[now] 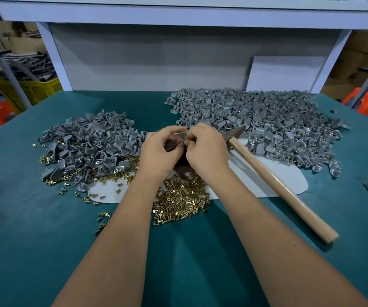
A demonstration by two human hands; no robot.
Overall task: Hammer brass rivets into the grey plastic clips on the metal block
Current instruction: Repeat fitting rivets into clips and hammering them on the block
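Below our left hand (159,151) and right hand (203,149), both pinching a clip, brass rivets (178,200) remain; riveted clips (267,120) pile right, hammer (273,180) idle.

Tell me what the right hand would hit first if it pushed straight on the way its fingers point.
The right hand points left and slightly away, so it would first meet the left hand, whose fingertips already nearly touch it over the small grey piece they pinch; depth between them is unclear.

Both forearms reach forward side by side; left hand (159,149) and right hand (205,149) meet. Fingers of both curl inward, tips pinched together.
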